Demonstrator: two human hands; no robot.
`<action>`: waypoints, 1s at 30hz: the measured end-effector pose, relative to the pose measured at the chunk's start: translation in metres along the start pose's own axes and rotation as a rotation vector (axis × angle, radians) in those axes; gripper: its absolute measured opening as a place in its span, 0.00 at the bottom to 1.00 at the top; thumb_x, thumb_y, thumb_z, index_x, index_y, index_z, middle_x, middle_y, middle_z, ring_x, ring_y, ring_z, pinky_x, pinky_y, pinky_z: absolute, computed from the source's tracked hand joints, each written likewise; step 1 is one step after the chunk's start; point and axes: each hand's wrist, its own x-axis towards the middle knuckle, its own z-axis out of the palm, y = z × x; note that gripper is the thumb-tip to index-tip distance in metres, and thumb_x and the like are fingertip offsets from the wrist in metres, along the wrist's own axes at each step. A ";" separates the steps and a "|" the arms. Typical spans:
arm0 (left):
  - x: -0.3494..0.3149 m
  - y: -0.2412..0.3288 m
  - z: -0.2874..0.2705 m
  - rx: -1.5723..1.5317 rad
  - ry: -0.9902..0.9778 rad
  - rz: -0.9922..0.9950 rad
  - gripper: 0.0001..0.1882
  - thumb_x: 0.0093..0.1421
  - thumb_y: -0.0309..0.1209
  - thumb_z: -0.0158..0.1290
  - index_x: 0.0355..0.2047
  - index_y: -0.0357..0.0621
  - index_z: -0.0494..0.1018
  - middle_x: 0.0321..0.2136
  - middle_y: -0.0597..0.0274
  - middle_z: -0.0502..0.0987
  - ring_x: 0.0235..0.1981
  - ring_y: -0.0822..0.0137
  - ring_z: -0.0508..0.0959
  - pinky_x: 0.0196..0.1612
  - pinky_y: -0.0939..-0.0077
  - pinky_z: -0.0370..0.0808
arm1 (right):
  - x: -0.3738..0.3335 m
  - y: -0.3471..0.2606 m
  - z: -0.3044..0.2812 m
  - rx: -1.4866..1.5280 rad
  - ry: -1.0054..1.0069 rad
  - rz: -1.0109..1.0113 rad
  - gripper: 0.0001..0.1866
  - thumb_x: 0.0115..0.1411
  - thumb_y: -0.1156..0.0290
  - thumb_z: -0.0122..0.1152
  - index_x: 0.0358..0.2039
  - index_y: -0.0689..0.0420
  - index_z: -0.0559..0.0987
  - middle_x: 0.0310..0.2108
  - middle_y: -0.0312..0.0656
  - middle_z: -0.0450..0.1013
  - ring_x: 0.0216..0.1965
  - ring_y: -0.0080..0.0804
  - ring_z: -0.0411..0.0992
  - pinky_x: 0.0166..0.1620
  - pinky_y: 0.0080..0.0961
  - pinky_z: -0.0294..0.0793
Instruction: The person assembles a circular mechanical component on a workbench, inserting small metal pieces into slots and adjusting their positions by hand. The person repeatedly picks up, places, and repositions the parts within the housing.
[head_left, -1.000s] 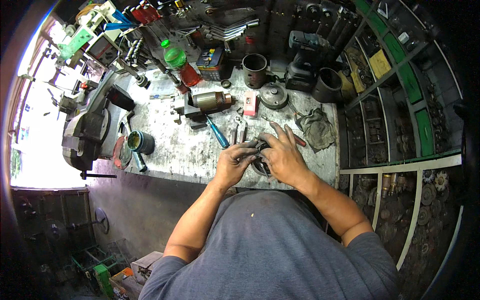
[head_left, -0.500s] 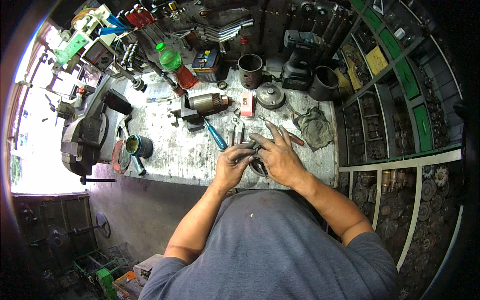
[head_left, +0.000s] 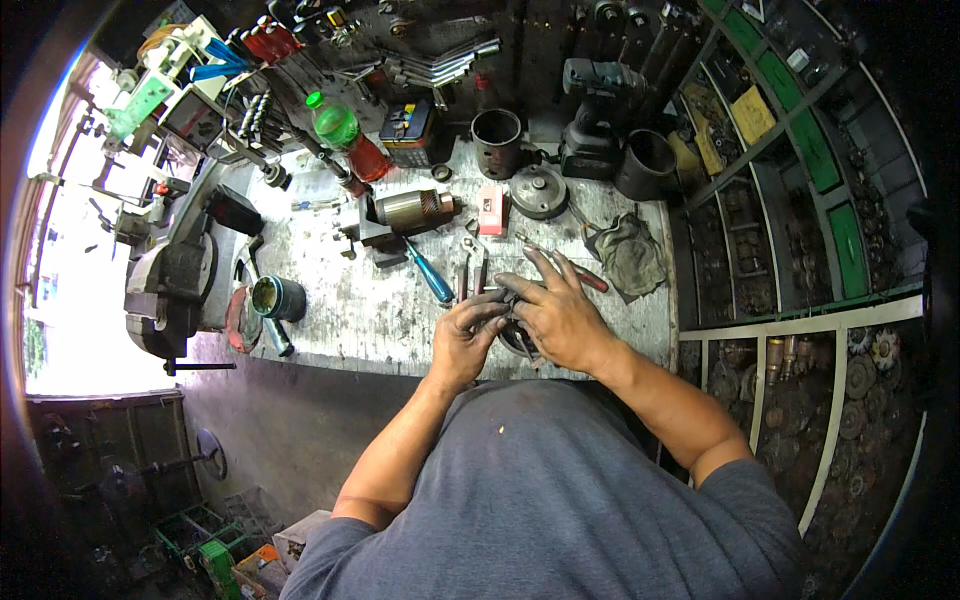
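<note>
At the bench's front edge, my hands work close together over a dark round metal part (head_left: 516, 342), mostly hidden beneath them. My left hand (head_left: 464, 338) is closed, its thumb and fingertips pinched at the part. Thumb and forefinger of my right hand (head_left: 562, 318) meet there too, while its other fingers stretch forward. Whatever small piece lies between the fingertips cannot be made out. Just beyond lie pliers (head_left: 472, 262) and a blue-handled screwdriver (head_left: 430, 274). A red-handled tool (head_left: 592, 280) shows past my right fingers.
Farther back are a motor armature (head_left: 412, 210), a red-and-white box (head_left: 491, 210), a round metal cover (head_left: 540, 190) and a rag (head_left: 630, 258). A grease tin (head_left: 280, 298) and a vise (head_left: 172, 280) stand left. A cordless drill (head_left: 588, 135) stands behind; shelves (head_left: 790, 325) line the right.
The view has shifted slightly. My right fingertips have drawn in a little toward the left hand; both hands otherwise stay over the round part.
</note>
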 end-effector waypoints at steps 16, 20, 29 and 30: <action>-0.013 -0.006 0.012 -0.226 0.172 -0.165 0.12 0.59 0.24 0.74 0.42 0.38 0.87 0.48 0.52 0.87 0.49 0.56 0.88 0.52 0.63 0.84 | 0.004 -0.009 -0.001 -0.071 -0.116 0.071 0.10 0.65 0.70 0.64 0.35 0.60 0.90 0.70 0.47 0.72 0.77 0.66 0.57 0.76 0.73 0.51; -0.010 -0.011 0.003 -0.120 0.113 -0.073 0.12 0.60 0.23 0.72 0.44 0.36 0.87 0.50 0.51 0.86 0.51 0.56 0.87 0.53 0.65 0.85 | 0.005 -0.008 -0.009 -0.054 -0.118 0.101 0.11 0.62 0.65 0.72 0.41 0.57 0.90 0.69 0.48 0.72 0.76 0.65 0.58 0.76 0.69 0.54; 0.007 -0.005 -0.013 0.042 -0.052 0.090 0.20 0.56 0.27 0.75 0.49 0.40 0.84 0.50 0.52 0.86 0.53 0.54 0.86 0.57 0.61 0.83 | -0.024 0.006 -0.034 0.154 -0.039 0.341 0.20 0.57 0.73 0.80 0.50 0.59 0.88 0.69 0.54 0.72 0.77 0.61 0.61 0.77 0.52 0.64; 0.010 -0.002 -0.013 0.074 -0.055 0.117 0.23 0.56 0.27 0.75 0.51 0.41 0.83 0.50 0.52 0.85 0.53 0.54 0.86 0.57 0.61 0.84 | -0.028 0.007 -0.032 0.157 -0.027 0.364 0.20 0.57 0.73 0.80 0.50 0.59 0.88 0.69 0.54 0.72 0.76 0.61 0.62 0.77 0.51 0.64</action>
